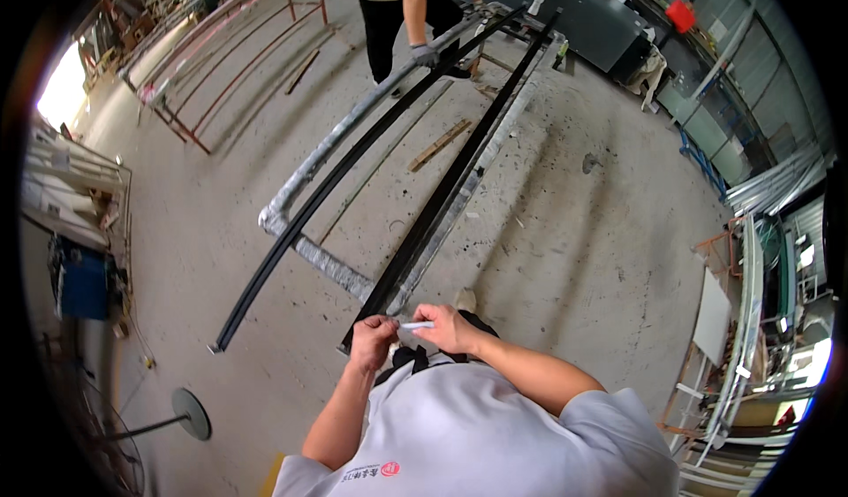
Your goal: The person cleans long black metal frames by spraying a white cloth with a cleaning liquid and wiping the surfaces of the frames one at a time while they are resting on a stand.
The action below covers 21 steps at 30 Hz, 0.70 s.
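Observation:
Close in front of my body, a slim white piece [416, 325] stretches between my two hands; its kind is too small to make out. One end is pinched in the closed fingers of my left hand [374, 341]. The fingers of my right hand [448, 330] are closed on the other end. Just beyond my left hand lies the near end of a long black bar [424, 223]. A second long black bar [309, 205] runs beside it on the left. Both rest across a frame wrapped in grey padding [331, 267].
A co-worker's gloved hand [425, 55] is at the left black bar's far part. Wood strips [439, 144] lie on the floor under the frame. A rusty metal rack [181, 126] stands far left, a round-based stand [192, 414] near left. Shelving with long profiles [751, 294] lines the right.

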Each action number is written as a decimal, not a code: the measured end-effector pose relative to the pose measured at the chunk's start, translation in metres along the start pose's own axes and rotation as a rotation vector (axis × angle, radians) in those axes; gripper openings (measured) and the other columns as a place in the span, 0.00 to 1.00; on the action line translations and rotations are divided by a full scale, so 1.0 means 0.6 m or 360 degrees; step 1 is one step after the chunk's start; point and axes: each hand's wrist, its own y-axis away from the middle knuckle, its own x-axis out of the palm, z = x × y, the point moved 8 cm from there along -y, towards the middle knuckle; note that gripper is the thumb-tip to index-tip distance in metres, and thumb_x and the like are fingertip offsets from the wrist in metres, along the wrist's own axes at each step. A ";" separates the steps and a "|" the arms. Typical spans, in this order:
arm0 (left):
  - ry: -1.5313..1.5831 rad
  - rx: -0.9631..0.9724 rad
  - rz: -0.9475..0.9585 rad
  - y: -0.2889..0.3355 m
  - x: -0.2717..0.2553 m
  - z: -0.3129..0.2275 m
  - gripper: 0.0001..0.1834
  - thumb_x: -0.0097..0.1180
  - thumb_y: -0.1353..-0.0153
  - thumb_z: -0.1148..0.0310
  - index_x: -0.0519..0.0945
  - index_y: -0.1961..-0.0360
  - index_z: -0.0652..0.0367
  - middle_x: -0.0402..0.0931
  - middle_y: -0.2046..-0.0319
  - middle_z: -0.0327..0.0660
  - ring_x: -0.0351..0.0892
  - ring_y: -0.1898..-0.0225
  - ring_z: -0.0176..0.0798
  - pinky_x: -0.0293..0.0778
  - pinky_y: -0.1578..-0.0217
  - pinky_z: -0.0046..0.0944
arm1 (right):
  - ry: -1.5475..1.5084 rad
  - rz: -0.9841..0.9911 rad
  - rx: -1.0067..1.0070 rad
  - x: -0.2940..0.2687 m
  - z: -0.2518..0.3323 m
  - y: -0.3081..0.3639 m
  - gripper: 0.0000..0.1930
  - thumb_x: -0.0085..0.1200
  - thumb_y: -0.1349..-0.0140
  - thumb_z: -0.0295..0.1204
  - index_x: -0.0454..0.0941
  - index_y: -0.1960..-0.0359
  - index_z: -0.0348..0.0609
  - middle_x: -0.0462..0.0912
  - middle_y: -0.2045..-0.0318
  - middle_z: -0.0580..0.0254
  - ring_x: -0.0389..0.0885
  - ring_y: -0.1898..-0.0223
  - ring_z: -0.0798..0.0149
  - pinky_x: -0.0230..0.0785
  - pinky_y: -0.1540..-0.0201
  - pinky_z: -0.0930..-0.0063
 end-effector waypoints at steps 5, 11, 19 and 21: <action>0.0155 -0.0194 0.0110 -0.028 0.099 0.028 0.10 0.63 0.38 0.70 0.79 0.72 0.66 0.76 0.77 0.42 0.73 0.75 0.39 0.70 0.70 0.37 | -0.0017 -0.0165 -0.0036 -0.091 -0.038 0.030 0.10 0.62 0.40 0.28 0.78 0.61 0.37 0.83 0.72 0.51 0.82 0.70 0.61 0.73 0.63 0.65; 0.0132 -0.0371 0.0139 -0.096 0.202 0.091 0.08 0.63 0.38 0.72 0.81 0.69 0.66 0.76 0.74 0.43 0.74 0.72 0.39 0.71 0.68 0.39 | -0.0129 -0.0283 -0.0206 -0.239 -0.078 0.076 0.09 0.61 0.38 0.29 0.77 0.61 0.39 0.82 0.73 0.50 0.82 0.71 0.57 0.73 0.65 0.64; -0.0447 -0.0351 -0.0065 -0.191 0.406 0.131 0.09 0.63 0.38 0.71 0.83 0.68 0.69 0.78 0.74 0.41 0.76 0.74 0.36 0.74 0.71 0.37 | 0.0253 -0.0623 -0.0157 -0.436 -0.144 0.149 0.08 0.61 0.41 0.30 0.77 0.64 0.42 0.84 0.69 0.49 0.83 0.65 0.43 0.75 0.63 0.54; -0.1124 -0.0172 -0.0019 -0.212 0.483 0.114 0.10 0.62 0.39 0.70 0.85 0.67 0.70 0.80 0.75 0.41 0.77 0.74 0.34 0.75 0.72 0.36 | 0.0220 -0.0715 -0.0061 -0.481 -0.184 0.161 0.08 0.61 0.42 0.31 0.76 0.64 0.43 0.84 0.69 0.49 0.83 0.64 0.42 0.75 0.62 0.51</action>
